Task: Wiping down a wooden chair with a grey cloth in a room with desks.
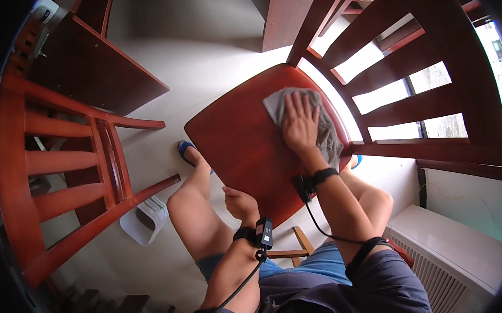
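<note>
A red-brown wooden chair with a slatted backrest [436,87] stands before me, its smooth seat [232,136] between my knees. Near the backrest, a crumpled grey cloth [330,129] lies on the seat. My right hand [301,124] holds this cloth down under a flat palm, fingers pointing away from me. At the seat's near left edge, my left hand [240,204] grips the rim with the thumb on top; its curled fingers are partly hidden. Both wrists carry strapped black devices with cables.
Another slatted wooden chair [63,161] stands at left, beside a white plastic bin [144,220]. Dark wooden panels [100,66] rise at the far left and far middle. A white vented unit [449,247] sits at lower right. Wooden stool parts [300,240] show beneath me.
</note>
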Tool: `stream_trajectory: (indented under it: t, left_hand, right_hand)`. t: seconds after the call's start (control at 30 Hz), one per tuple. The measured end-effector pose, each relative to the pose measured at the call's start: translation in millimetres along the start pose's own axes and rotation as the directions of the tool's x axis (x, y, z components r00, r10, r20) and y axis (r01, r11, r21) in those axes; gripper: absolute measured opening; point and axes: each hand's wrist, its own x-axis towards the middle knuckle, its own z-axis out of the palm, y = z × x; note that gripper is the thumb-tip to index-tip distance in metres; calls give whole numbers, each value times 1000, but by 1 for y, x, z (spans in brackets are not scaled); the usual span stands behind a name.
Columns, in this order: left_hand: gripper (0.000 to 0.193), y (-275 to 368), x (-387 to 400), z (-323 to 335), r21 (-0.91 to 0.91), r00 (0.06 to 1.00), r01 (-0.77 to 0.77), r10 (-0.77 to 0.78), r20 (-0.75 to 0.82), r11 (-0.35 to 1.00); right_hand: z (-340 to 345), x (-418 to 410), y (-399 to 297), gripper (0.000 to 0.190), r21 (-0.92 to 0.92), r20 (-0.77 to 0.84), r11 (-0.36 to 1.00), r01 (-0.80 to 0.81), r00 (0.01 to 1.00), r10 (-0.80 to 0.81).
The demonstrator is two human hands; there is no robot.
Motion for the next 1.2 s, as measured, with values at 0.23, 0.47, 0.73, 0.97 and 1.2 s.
stream_trajectory:
  t: [0.23, 0.47, 0.73, 0.97, 1.2]
  left_hand:
    - [59, 1, 2, -4, 81, 999, 29, -26, -32, 996]
    - [58, -5, 3, 4, 54, 999, -16, 18, -34, 998]
    - [59, 4, 0, -2, 59, 999, 37, -36, -12, 998]
    - [60, 6, -3, -2, 63, 999, 51, -50, -9, 997]
    - [62, 3, 0, 1, 98, 1000, -7, 9, -19, 995]
  right_hand:
    - [13, 9, -35, 49, 4, 109, 998, 55, 993, -55]
    - [-18, -38, -57, 50, 290, 363, 757, 585, 665, -653]
    - [0, 60, 0, 50, 40, 178, 961, 273, 945, -276]
    - [16, 71, 34, 46, 89, 6, 913, -399, 917, 400]
    - [17, 89, 55, 35, 111, -38, 993, 24, 999, -20]
